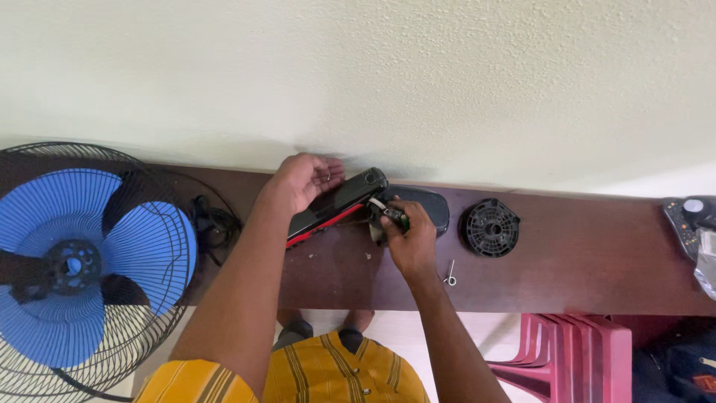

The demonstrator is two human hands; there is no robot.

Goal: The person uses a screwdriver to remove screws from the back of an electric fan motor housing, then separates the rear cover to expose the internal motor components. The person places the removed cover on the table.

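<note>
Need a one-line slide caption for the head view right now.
Left hand steadies a black-and-red housing on a brown bench while the right hand works at its end; blue fan at left.

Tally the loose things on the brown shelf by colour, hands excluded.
Blue: 1, fan
Black: 3, long casing, round vented cap, cable bundle
Silver: 1, small pin
Grey: 1, remote-like part at the right edge
Total: 6

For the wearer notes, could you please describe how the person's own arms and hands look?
Both forearms are bare to beyond the elbow, with no sleeves, gloves or watch in view. The left hand seems to carry a small ring on one finger; the right hand shows none. Below, a yellow garment with dark stripes is worn.
</note>
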